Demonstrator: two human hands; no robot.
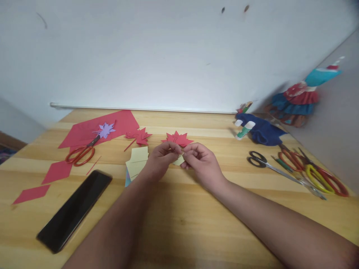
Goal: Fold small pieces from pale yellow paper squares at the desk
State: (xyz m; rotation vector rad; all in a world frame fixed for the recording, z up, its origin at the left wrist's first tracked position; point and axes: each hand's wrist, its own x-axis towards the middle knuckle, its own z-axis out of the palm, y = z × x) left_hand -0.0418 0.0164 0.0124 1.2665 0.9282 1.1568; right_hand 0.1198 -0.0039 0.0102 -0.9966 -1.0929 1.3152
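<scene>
My left hand (162,160) and my right hand (202,161) meet near the middle of the table, their fingertips pinched together. Between them is a small pale yellow piece of paper (178,160), partly hidden by the fingers. Just beyond the fingertips lies a red paper star shape (177,138). Left of it are more cut red paper points (142,136) with a thin red strip. Beside my left wrist sits a loose pile of pale yellow paper pieces (138,158), with a bit of blue paper under it.
On the left lie a black phone (74,211), orange-handled scissors (82,154), a purple paper star (106,130), a red sheet (81,130) and red diamonds (58,172). To the right are glue sticks (245,130), blue cloth (262,129), black-handled scissors (258,160) and several other tools (316,177).
</scene>
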